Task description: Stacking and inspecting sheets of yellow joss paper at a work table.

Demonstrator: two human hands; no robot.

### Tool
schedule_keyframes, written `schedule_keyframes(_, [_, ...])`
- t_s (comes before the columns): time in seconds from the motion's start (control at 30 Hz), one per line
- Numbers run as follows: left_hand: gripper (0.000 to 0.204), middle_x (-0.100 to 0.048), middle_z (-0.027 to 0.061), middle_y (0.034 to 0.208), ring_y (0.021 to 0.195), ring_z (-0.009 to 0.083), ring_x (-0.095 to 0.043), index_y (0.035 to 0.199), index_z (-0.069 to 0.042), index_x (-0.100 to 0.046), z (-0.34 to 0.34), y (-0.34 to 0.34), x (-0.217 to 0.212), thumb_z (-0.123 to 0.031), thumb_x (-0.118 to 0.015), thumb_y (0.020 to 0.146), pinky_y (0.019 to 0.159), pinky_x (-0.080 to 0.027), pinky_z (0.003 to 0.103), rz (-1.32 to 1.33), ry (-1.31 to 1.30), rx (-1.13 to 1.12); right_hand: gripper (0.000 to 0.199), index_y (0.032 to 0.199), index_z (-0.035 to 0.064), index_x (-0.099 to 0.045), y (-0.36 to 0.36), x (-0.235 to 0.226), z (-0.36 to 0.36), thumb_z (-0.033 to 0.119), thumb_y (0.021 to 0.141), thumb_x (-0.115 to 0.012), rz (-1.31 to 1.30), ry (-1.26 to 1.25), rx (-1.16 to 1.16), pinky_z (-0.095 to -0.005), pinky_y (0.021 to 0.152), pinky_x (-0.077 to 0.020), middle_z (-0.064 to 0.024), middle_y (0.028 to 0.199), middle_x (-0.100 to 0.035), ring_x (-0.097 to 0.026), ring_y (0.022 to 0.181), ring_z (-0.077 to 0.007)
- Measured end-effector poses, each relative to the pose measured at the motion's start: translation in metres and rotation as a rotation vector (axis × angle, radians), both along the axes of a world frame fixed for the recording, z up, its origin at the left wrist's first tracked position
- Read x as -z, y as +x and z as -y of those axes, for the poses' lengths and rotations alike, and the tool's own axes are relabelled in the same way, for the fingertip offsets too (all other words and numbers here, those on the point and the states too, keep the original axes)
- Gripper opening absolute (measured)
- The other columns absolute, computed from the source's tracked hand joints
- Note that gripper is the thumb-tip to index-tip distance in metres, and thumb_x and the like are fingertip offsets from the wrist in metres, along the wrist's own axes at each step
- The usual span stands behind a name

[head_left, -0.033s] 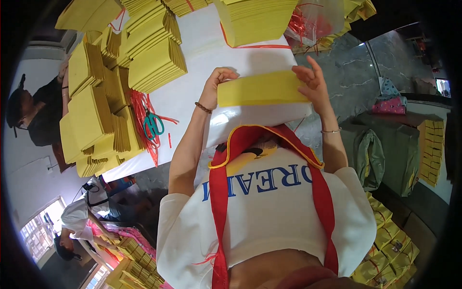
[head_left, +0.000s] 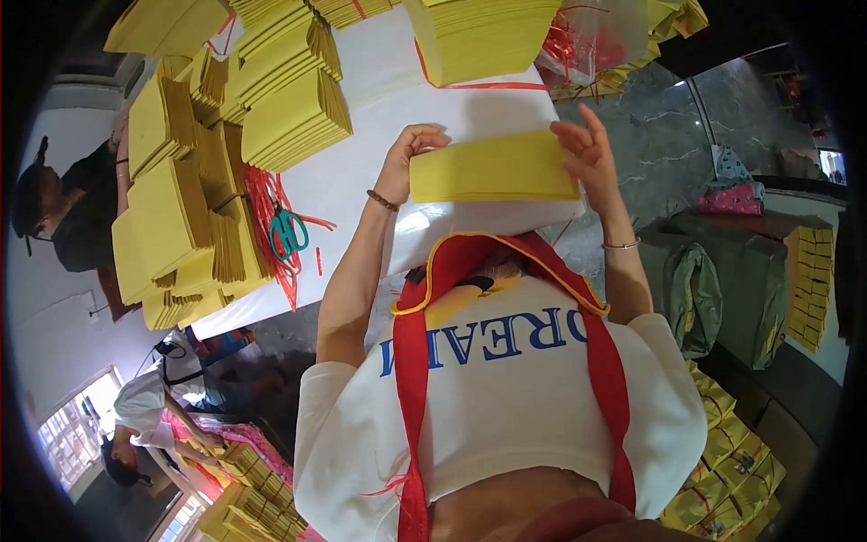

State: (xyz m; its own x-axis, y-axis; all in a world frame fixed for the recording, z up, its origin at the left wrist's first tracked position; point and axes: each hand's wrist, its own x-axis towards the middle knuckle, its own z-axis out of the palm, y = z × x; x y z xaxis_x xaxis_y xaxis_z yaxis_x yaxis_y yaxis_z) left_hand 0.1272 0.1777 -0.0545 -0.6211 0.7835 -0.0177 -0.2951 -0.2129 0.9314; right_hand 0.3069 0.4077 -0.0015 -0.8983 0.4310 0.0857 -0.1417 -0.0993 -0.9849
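A flat stack of yellow paper sheets (head_left: 492, 169) is held above the white table (head_left: 361, 181), level and lengthwise. My left hand (head_left: 408, 149) grips its left end, fingers curled over the top edge. My right hand (head_left: 587, 154) grips the right end, with some fingers raised off the stack. A bracelet sits on each wrist.
Many bundles of yellow paper (head_left: 194, 181) cover the table's left side, and a tall stack (head_left: 483, 36) stands at the far end. Green-handled scissors (head_left: 287, 230) lie among red strings (head_left: 271, 217). One person (head_left: 63, 212) sits at the left; another (head_left: 144, 411) is at lower left.
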Motion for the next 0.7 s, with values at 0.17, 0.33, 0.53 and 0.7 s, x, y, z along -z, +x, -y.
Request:
schedule_keyframes(0.17, [0.018,-0.059,0.0059,0.091,0.082,0.0106,-0.056,0.097,-0.001,-0.055,-0.003,-0.01,0.009,-0.005,-0.058,0.08,0.073,-0.046,0.023,-0.099,-0.119,0.107,0.06,0.132,0.0076,-0.03,-0.013,-0.002,-0.017,0.022,0.08,-0.057,-0.108,-0.085,-0.045,-0.0367,0.103,-0.0245,-0.0111,0.118,-0.051,-0.043,0.116,-0.021])
schedule_keyframes(0.33, [0.017,-0.06,0.0046,0.084,0.071,0.01,-0.056,0.095,0.001,-0.057,-0.007,-0.006,0.002,-0.005,-0.058,0.079,0.06,-0.046,0.022,-0.085,-0.154,-0.102,0.06,0.132,0.0072,-0.033,-0.004,0.0,-0.034,0.044,0.086,-0.042,0.101,0.161,-0.228,-0.0368,0.104,-0.0215,-0.0142,0.126,-0.045,-0.038,0.122,-0.0217])
schedule_keyframes(0.53, [0.023,-0.061,0.0053,0.093,0.081,0.0127,-0.058,0.102,0.0,-0.056,0.01,-0.001,0.013,-0.004,-0.06,0.08,0.069,-0.047,0.026,0.038,-0.326,-0.023,0.055,0.138,0.0085,-0.02,-0.013,0.047,-0.022,0.035,0.092,-0.035,0.173,-0.177,-0.013,-0.0352,0.103,-0.0235,-0.0116,0.138,-0.03,-0.033,0.124,-0.0211])
schedule_keyframes(0.7, [0.023,-0.062,0.0035,0.092,0.08,0.0105,-0.058,0.102,-0.001,-0.059,0.024,0.006,0.017,-0.008,-0.06,0.08,0.069,-0.047,0.025,0.082,-0.229,-0.001,0.057,0.137,0.0068,-0.019,-0.032,0.052,-0.007,0.019,0.089,-0.047,0.166,-0.273,0.095,-0.0326,0.098,-0.0319,-0.012,0.135,-0.032,-0.038,0.12,-0.0192])
